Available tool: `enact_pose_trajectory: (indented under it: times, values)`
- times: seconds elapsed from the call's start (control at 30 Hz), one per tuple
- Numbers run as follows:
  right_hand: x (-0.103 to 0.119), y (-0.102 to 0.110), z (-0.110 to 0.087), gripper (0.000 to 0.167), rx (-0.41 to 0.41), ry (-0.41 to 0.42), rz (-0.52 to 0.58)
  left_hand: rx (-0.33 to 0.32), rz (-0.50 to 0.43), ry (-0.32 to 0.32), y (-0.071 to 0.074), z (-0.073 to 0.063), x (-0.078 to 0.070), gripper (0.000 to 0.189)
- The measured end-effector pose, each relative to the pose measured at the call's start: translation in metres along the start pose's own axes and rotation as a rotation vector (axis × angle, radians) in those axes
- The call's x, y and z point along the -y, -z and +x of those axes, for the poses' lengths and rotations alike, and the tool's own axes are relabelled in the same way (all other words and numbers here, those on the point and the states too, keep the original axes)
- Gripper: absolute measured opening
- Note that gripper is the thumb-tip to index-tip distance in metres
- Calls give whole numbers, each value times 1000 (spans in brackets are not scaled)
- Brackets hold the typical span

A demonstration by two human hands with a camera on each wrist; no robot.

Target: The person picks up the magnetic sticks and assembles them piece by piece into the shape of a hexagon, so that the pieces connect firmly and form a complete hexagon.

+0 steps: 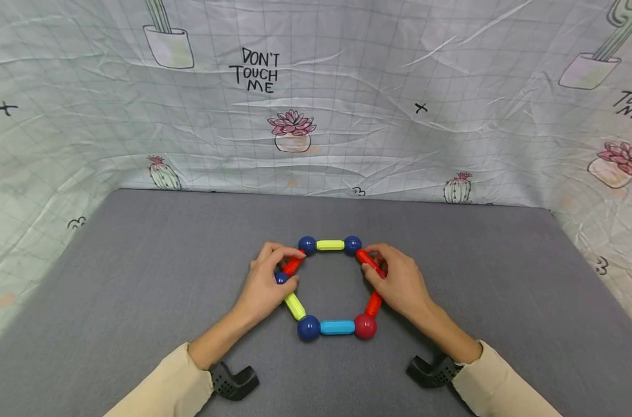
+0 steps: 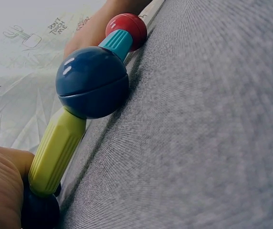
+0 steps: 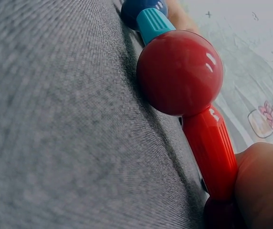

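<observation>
A six-sided ring of magnetic rods and balls lies on the grey table. At its left corner my left hand (image 1: 264, 286) grips a blue ball (image 1: 281, 278), index fingertip along a red rod (image 1: 293, 265). My right hand (image 1: 401, 282) pinches the upper right red rod (image 1: 369, 262) between thumb and fingers, mostly covering that corner's ball. Nearer me, a yellow-green rod (image 2: 57, 152) joins a blue ball (image 2: 92, 83). A light blue rod (image 1: 337, 328) links that to a red ball (image 3: 179, 72), which meets a lower red rod (image 3: 210, 152).
Along the ring's far side, a yellow-green rod (image 1: 330, 245) sits between two blue balls, one at the left (image 1: 307, 245) and one at the right (image 1: 352, 245). Behind the grey table (image 1: 154, 260) hangs a printed cloth (image 1: 347, 145), which also lines both sides.
</observation>
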State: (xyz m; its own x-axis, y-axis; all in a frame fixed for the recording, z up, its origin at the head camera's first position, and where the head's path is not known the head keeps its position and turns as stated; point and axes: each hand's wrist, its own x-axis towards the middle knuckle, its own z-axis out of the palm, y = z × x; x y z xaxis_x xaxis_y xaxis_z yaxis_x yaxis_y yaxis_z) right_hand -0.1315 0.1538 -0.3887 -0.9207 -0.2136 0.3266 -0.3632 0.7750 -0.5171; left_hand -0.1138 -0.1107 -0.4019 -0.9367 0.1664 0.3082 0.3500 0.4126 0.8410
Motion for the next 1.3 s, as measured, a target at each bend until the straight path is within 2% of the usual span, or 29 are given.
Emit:
enact_pose_trajectory:
  times: [0.27, 0.6, 0.87, 1.1, 1.3]
  values:
    - [-3, -1, -2, 26, -5, 3, 9, -6, 2, -3, -3, 0, 2, 41]
    - [-9, -6, -12, 27, 20, -16, 13, 1, -23, 4, -9, -9, 5, 42]
    - [-9, -5, -12, 26, 17, -34, 23, -9, 5, 20, -10, -6, 4, 41]
    - [-9, -2, -4, 27, 26, 7, 27, -62, 9, 44, -8, 1, 2, 27]
    - [-7, 4, -1, 28, 82, 10, 48, -68, 9, 56, -7, 2, 4, 24]
